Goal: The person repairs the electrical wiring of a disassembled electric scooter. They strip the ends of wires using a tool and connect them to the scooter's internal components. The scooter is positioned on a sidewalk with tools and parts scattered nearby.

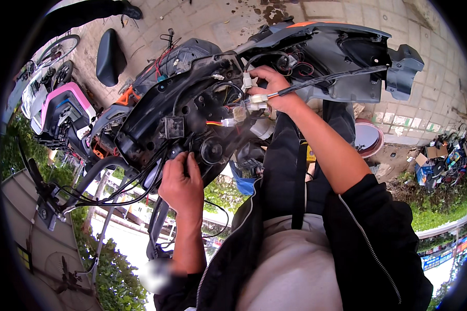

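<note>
A partly stripped scooter front [192, 98] with black and grey panels lies before me, its wiring bared. My right hand [275, 90] reaches in among the wires, fingers bent round a white plug connector [247, 81]; some fingertips are hidden. Another white connector [258, 98] with a black-sleeved cable crosses in front of that hand. Lower left, my left hand [181, 181] has its fingers curled at a bundle of black cables [158, 163]; what lies at its fingertips is hard to make out. Beside it sit a round black horn-like part [211, 150] and a small black box [174, 127].
Handlebar parts [47, 207] hang at the left. A black seat [110, 58] lies on the paving, near a pink-and-white scooter [67, 106]. A large grey panel [347, 57] extends to the right. Beyond it stand a round basin [368, 139] and a heap of parts [446, 163].
</note>
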The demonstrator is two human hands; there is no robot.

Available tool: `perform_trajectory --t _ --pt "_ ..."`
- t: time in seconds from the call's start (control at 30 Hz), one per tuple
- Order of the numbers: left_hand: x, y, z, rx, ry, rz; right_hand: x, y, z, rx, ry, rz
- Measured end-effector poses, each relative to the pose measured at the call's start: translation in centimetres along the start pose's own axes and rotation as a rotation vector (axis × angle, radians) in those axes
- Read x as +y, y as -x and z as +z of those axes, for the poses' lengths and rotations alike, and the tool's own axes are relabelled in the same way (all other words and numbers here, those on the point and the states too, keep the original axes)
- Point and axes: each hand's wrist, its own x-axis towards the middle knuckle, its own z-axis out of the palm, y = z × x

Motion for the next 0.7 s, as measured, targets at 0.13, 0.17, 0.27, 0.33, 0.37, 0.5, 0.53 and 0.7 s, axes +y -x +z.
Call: perform_trajectory --t 0.13,0.17,0.27,0.33,0.37,0.5,0.53,0.7 --pt "-0.6 -0.2 0.4 0.045 -0.007 0.084 -0.7 0.5 0.2 0.009 0.064 -0.011" --pt "-0.6 -0.3 0.5 0.051 -0.005 0.087 -1.5 0.7 0.2 -0.026 0.005 0.08" --pt "-0.8 0.0 0.6 0.059 -0.005 0.097 -3.0 1.4 -0.1 -0.117 -0.168 0.214" --pt "-0.7 0.0 0.4 0.046 0.002 0.074 -2.9 1.3 0.0 -0.147 -0.407 0.273" --pt "-0.3 0.0 0.2 0.032 0.013 0.045 -2.8 1.3 -0.4 -0.226 -0.366 0.371" --pt "-0.4 0.0 0.2 0.024 0.024 0.025 -3.3 2.0 -0.1 -0.283 -0.527 0.558" --pt "-0.5 0.0 0.3 0.026 0.029 0.024 -3.2 1.9 0.0 -0.274 -0.477 0.568" --pt "-0.4 0.1 0.2 0.015 0.012 0.025 -3.1 1.5 0.4 -0.236 -0.358 0.485"
